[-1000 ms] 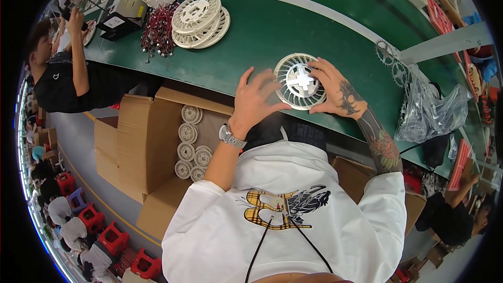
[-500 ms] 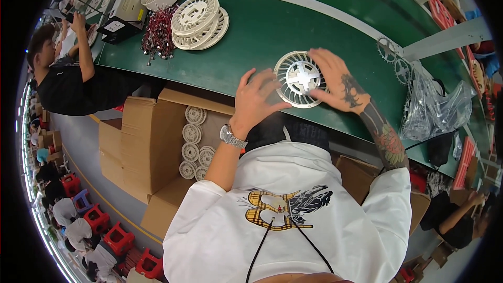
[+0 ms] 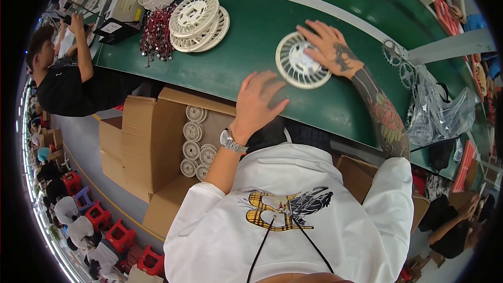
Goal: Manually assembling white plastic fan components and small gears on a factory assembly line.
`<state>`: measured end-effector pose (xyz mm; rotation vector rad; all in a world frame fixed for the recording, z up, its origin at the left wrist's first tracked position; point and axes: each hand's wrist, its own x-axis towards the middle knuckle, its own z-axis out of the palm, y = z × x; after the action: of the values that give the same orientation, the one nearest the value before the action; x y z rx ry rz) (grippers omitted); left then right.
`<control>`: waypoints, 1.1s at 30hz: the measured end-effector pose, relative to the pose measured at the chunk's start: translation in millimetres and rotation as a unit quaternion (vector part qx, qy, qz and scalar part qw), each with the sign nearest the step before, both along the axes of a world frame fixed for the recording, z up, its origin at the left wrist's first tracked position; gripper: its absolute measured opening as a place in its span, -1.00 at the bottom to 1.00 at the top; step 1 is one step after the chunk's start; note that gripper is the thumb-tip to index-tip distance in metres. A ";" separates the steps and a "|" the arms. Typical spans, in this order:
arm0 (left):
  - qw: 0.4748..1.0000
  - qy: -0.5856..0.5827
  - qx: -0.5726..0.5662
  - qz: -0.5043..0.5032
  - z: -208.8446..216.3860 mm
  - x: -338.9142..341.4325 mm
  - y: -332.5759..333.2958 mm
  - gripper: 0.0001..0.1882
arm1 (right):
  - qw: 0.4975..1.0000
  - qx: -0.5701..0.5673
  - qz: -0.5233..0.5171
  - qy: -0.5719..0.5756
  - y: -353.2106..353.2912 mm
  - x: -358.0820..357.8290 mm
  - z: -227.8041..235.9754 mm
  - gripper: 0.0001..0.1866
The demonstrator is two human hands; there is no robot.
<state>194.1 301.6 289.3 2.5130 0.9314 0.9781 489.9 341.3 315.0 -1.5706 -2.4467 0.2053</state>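
White slotted fan disc (image 3: 302, 66) lies flat on green desk (image 3: 246, 57), right hand (image 3: 334, 48) spread on its right rim, fingers released; left hand (image 3: 257, 104) hovers nearer, empty, disc just far-right of it.

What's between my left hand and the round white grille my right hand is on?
In the head view, only bare green table separates the left hand from the white grille under the right hand; nothing lies in that gap.

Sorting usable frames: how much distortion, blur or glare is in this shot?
Head view: strong fisheye bends the green table edge, black corners; right hand on the white fan disc is sharp; left hand slightly soft; lighting even, no strong glare.
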 end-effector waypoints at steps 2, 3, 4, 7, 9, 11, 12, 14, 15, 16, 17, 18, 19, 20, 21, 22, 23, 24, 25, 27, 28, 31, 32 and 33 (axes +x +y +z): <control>0.999 -0.024 -0.010 0.018 5.8 -5.1 5.6 -0.56 | 0.995 0.050 -0.091 0.011 27.6 18.9 -13.4 -0.32; 0.999 -0.035 -0.015 0.027 9.9 -9.1 9.7 -0.56 | 0.988 0.075 -0.135 0.018 42.6 29.4 -18.6 -0.32; 0.999 -0.034 -0.014 0.026 14.0 -14.8 19.0 -0.56 | 0.987 0.076 -0.137 0.019 56.8 41.1 -23.4 -0.32; 0.988 -0.019 0.073 0.137 26.7 -33.6 60.0 -0.52 | 0.954 0.183 -0.237 0.013 96.4 87.9 -32.8 -0.30; 0.957 0.009 0.126 0.262 29.1 -40.5 81.3 -0.36 | 0.915 0.249 -0.315 -0.038 117.3 121.6 -39.1 -0.30; 0.958 0.012 0.106 0.267 21.2 -44.5 86.7 -0.32 | 0.904 0.245 -0.349 -0.043 130.6 138.5 -40.7 -0.31; 0.957 0.025 0.086 0.277 16.6 -51.6 86.1 -0.28 | 0.894 0.237 -0.378 -0.038 141.0 132.4 -43.1 -0.32; 0.955 0.036 0.069 0.287 12.5 -57.7 87.5 -0.24 | 0.883 0.230 -0.408 -0.032 151.5 129.4 -43.8 -0.33; 0.960 0.045 0.056 0.269 12.2 -55.9 88.0 -0.22 | 0.880 0.216 -0.423 -0.032 150.9 132.5 -43.9 -0.36; 0.966 0.054 0.043 0.250 12.5 -52.6 89.2 -0.21 | 0.875 0.202 -0.438 -0.034 150.0 135.5 -42.7 -0.39; 0.970 0.063 0.031 0.232 12.8 -50.9 90.5 -0.19 | 0.871 0.189 -0.453 -0.034 151.0 136.6 -42.0 -0.41; 0.970 0.061 0.036 0.233 12.7 -50.9 91.7 -0.19 | 0.870 0.193 -0.452 -0.033 153.5 136.3 -41.4 -0.41; 0.969 0.045 0.032 0.241 11.6 -52.0 90.2 -0.19 | 0.869 0.197 -0.454 -0.026 155.0 134.1 -41.5 -0.42; 0.968 0.028 0.029 0.249 10.8 -53.2 88.9 -0.19 | 0.867 0.201 -0.456 -0.019 156.4 131.5 -41.2 -0.44; 0.966 0.011 0.027 0.257 10.4 -54.5 88.4 -0.19 | 0.865 0.206 -0.457 -0.012 157.9 128.7 -40.5 -0.45; 0.965 0.008 0.031 0.259 10.3 -55.7 88.3 -0.19 | 0.865 0.210 -0.455 -0.010 159.7 125.6 -39.3 -0.45; 0.960 0.016 0.032 0.279 10.6 -57.1 88.0 -0.22 | 0.873 0.237 -0.425 0.015 161.4 122.1 -37.9 -0.46; 0.955 0.021 0.032 0.293 10.7 -54.6 87.0 -0.24 | 0.878 0.264 -0.399 0.036 157.2 125.5 -35.6 -0.48; 0.951 0.025 0.032 0.307 10.8 -52.2 86.4 -0.26 | 0.880 0.291 -0.371 0.055 151.6 128.9 -33.1 -0.50; 0.950 0.016 0.036 0.309 7.4 -56.6 83.7 -0.30 | 0.886 0.304 -0.342 0.075 145.0 121.6 -34.6 -0.52; 0.951 0.009 0.038 0.305 5.9 -58.1 82.8 -0.34 | 0.890 0.313 -0.318 0.092 138.5 119.4 -35.7 -0.53; 0.954 -0.014 0.052 0.295 8.3 -57.4 84.6 -0.43 | 0.897 0.321 -0.277 0.128 113.5 115.6 -29.5 -0.55; 0.956 -0.025 0.058 0.287 8.8 -56.9 84.0 -0.48 | 0.901 0.312 -0.262 0.148 100.5 114.5 -29.2 -0.55; 0.958 -0.035 0.064 0.277 9.2 -55.4 84.1 -0.52 | 0.905 0.302 -0.249 0.166 86.7 115.2 -28.3 -0.54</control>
<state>138.7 385.7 298.5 2.3351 1.6477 1.3071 605.1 428.0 286.7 -1.6193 -1.5638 -0.3197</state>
